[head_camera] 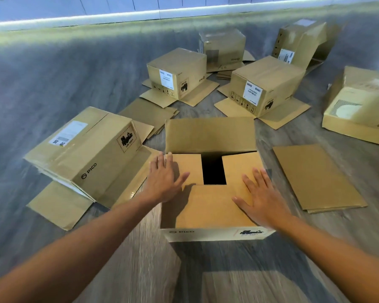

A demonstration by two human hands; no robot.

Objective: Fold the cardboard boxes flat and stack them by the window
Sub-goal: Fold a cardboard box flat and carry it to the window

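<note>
An upright cardboard box (pixel 208 211) marked PICO stands on the floor right in front of me. Its near flap and two side flaps are folded in, its far flap (pixel 210 134) stands up, and a dark gap stays between them. My left hand (pixel 165 179) lies flat with spread fingers on the left side flap. My right hand (pixel 262 197) lies flat on the right side flap and near flap. Neither hand grips anything.
Several more cardboard boxes sit upside down with flaps splayed: one at left (pixel 83 156), two in the middle distance (pixel 177 73) (pixel 265 84), others behind and at right (pixel 359 110). Flat cardboard sheets (pixel 317 178) lie to the right. A bright sill (pixel 118 16) runs along the back.
</note>
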